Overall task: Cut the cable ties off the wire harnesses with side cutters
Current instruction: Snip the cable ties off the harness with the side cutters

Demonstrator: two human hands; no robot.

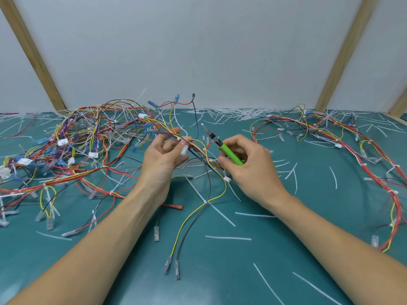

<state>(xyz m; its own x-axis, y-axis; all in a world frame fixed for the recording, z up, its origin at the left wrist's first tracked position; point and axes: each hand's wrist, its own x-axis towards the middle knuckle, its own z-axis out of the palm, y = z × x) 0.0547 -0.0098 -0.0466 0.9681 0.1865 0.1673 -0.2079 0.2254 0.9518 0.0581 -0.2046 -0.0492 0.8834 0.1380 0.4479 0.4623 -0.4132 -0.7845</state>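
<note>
My left hand (164,159) holds a bundle of red, yellow and blue wires (198,148) of a harness above the green mat, its fingers curled round the strands. My right hand (246,164) grips the green-handled side cutters (222,146), whose metal jaws point up and to the left, just right of the held bundle and apart from it. A white cable tie (212,160) sits on the bundle between the two hands. A yellow and a dark wire (187,221) hang from the bundle toward me.
A big tangle of harnesses (77,146) covers the mat's left side. Another harness (363,155) runs along the right. Cut white tie pieces (229,238) lie scattered over the green mat (286,249). A grey wall with wooden battens stands behind.
</note>
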